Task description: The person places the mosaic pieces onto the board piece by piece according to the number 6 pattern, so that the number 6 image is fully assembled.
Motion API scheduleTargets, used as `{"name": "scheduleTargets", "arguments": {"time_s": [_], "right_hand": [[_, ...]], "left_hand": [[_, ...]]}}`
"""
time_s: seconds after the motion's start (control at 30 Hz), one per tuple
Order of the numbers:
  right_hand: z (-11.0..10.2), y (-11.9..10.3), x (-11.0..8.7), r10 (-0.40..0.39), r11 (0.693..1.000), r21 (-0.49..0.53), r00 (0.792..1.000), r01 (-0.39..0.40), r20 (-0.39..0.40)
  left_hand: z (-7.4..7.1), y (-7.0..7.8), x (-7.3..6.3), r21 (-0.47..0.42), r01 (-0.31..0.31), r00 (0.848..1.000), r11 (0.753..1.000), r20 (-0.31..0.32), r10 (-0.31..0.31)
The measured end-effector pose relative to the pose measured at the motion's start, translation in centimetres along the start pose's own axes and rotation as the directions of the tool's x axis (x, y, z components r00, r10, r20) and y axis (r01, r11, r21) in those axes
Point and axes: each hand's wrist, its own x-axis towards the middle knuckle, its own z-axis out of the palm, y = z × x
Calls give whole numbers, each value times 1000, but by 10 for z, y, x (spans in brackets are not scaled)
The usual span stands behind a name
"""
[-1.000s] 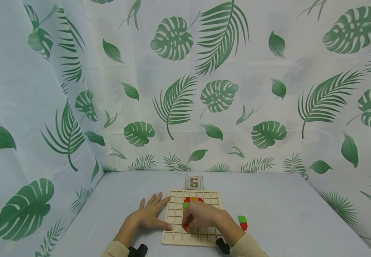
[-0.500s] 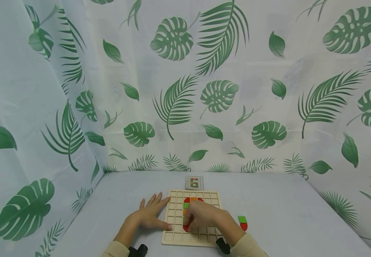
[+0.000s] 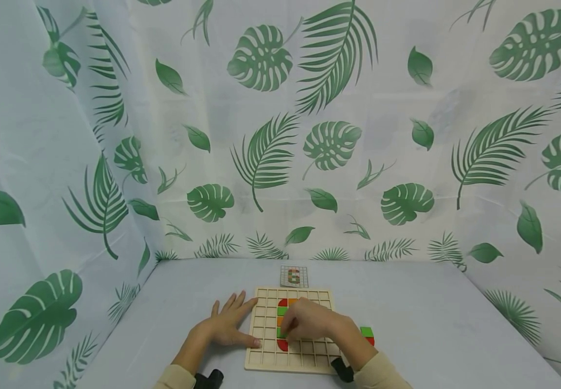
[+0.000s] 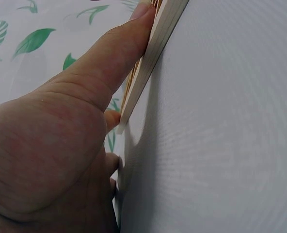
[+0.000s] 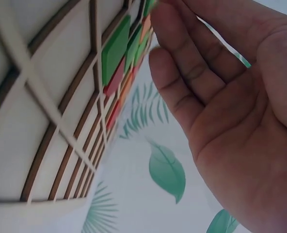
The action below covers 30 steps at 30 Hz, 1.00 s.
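A pale wooden grid board (image 3: 261,357) lies on the table, with red, orange and green tiles set in its cells. My left hand (image 3: 224,327) is spread flat at the board's left side, thumb and a fingertip on the edge. Over the middle of the board hovers my right hand (image 3: 312,320), fingers loosely bent, no tile showing in them. Below its fingertips are a green tile (image 3: 281,333) and a round-edged red tile (image 3: 282,345). In the right wrist view a green tile (image 5: 116,51) is near the fingers; the fingertips are partly out of frame. The right hand hides some tiles.
A small card (image 3: 293,276) with a coloured figure on a grid lies behind the board. To the right of the board sit a loose green tile (image 3: 366,330) and a red tile (image 3: 370,341), partly behind the right forearm. A leaf-patterned curtain (image 3: 280,227) encloses the table.
My right hand has drawn off the lower red tile and moved slightly up and right, leaving that tile and the green one above it in the board. The left hand has stayed put.
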Motion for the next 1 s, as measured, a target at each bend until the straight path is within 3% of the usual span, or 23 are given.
{"name": "scheduleTargets", "arguments": {"time_s": [0.23,0.5,1.0], "right_hand": [[-10,9,-10,44,999,4,996,-43,-82],[-22,24,-22,10,998,-53,993,-16,-120],[-45,49,-58,177,984,17,968,-176,-177]], "left_hand": [[1,1,1,9,16,1000,1000,-2,-16],[1,2,1,13,24,1000,1000,-5,-24],[2,1,2,9,19,1000,1000,-3,-19]]}}
